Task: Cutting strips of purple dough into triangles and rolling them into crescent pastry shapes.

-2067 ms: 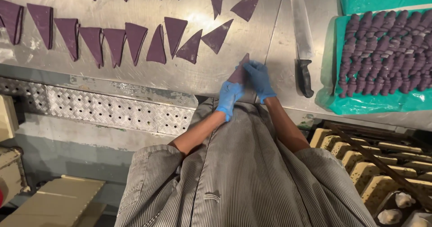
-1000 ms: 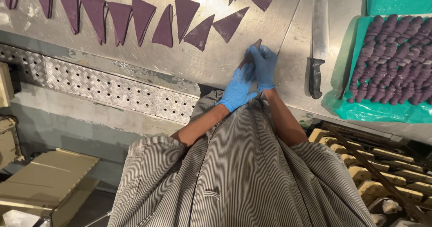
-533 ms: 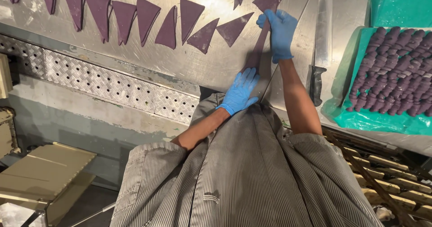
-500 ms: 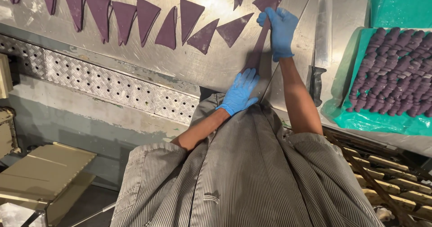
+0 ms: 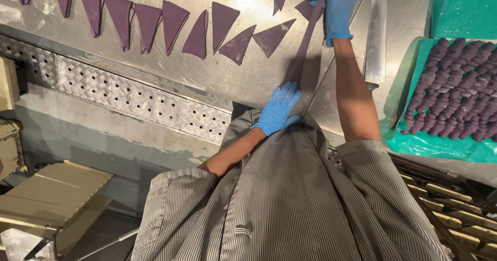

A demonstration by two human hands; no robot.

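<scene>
I have a long, narrow strip of purple dough (image 5: pixel 305 46) stretched out on the brushed steel worktable (image 5: pixel 243 80). Its long axis runs away from me, leaning slightly to the right, from the near table edge up toward the far side. My left hand in a blue glove (image 5: pixel 278 109) lies on the near, broader end with the fingers spread flat, pressing it to the steel rather than clamping it. My right hand, also in a blue glove (image 5: pixel 334 4), is closed around the far, thin end of the strip, arm reaching well forward.

To the left of the strip lies a row of flat purple dough triangles (image 5: pixel 171 25), each with its long axis running roughly front to back, most with the tip toward me, a few tipped sideways. Just right of my right forearm a long knife with a steel blade and dark handle (image 5: pixel 375 38) lies on the table, blade pointing away from me.

Farther right sits a tray lined with teal plastic sheet (image 5: pixel 440 147). It holds rolled purple dough pieces (image 5: pixel 455 92) packed side by side in close rows. A second teal-lined tray (image 5: pixel 461 7) stands behind it; I cannot tell what is in it.
</scene>
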